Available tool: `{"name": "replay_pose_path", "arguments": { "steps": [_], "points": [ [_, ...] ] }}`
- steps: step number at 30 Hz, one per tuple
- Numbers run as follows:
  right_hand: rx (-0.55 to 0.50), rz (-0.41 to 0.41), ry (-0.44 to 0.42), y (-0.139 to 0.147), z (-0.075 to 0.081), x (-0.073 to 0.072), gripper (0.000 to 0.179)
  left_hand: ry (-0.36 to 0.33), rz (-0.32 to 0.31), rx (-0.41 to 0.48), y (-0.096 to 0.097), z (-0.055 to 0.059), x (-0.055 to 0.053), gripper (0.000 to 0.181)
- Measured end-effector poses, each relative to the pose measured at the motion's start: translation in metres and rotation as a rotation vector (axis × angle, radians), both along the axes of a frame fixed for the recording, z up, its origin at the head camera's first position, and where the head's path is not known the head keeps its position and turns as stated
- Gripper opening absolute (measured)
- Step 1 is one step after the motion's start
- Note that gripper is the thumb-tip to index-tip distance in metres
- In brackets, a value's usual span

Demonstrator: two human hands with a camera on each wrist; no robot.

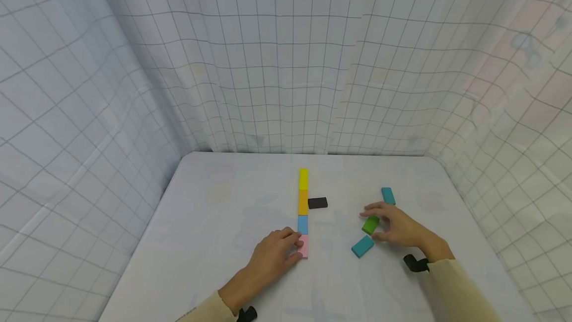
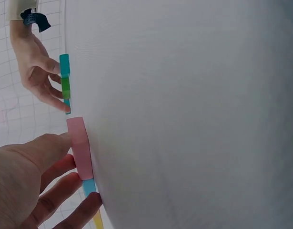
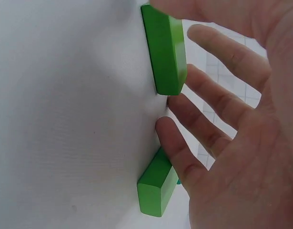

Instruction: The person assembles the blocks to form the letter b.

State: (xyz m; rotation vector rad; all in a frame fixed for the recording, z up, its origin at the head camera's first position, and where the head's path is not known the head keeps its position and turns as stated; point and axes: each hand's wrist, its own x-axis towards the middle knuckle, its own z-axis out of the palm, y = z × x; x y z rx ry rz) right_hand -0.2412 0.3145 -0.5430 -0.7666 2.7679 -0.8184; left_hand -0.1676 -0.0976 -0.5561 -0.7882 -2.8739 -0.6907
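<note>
In the head view my left hand (image 1: 274, 257) rests at a pink block (image 1: 303, 246), thumb and fingertips along its top and left edge. The left wrist view shows the thumb and index right at that block. Pink is the near end of a straight row with a light blue block (image 1: 303, 224), an orange block (image 1: 303, 202) and a yellow block (image 1: 303, 179). My right hand (image 1: 399, 225) spreads over a green block (image 1: 370, 224), thumb and fingers apart around it. Another green block (image 3: 158, 186) shows under its fingers in the right wrist view.
A black block (image 1: 318, 203) lies against the right side of the orange one. One teal block (image 1: 362, 246) is near the right thumb; a second teal block (image 1: 388, 196) lies beyond the right hand. White grid-patterned curtains (image 1: 290, 63) surround the white table (image 1: 214, 202).
</note>
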Motion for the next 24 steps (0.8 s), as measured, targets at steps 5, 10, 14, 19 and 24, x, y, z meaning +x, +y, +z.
{"name": "replay_pose_path", "arguments": {
  "steps": [5, 10, 14, 19, 24],
  "points": [
    [0.026, 0.022, 0.024, 0.0008, -0.0030, -0.0020, 0.053, 0.002, -0.006, 0.003, -0.0005, 0.0006, 0.0001, 0.037],
    [-0.007, 0.031, 0.056, -0.0016, -0.0041, -0.0020, 0.044, 0.017, -0.008, 0.003, -0.0014, -0.0010, -0.0010, 0.038],
    [-0.032, 0.013, 0.042, -0.0026, -0.0062, -0.0030, 0.038, -0.002, -0.008, 0.005, -0.0012, -0.0013, -0.0010, 0.038],
    [-0.045, -0.004, 0.026, -0.0051, -0.0061, -0.0047, 0.034, -0.011, -0.005, 0.008, -0.0007, -0.0006, -0.0003, 0.038],
    [-0.048, -0.014, 0.017, -0.0079, -0.0052, -0.0063, 0.033, -0.022, 0.001, 0.003, -0.0010, -0.0009, -0.0003, 0.040]
  ]
}}
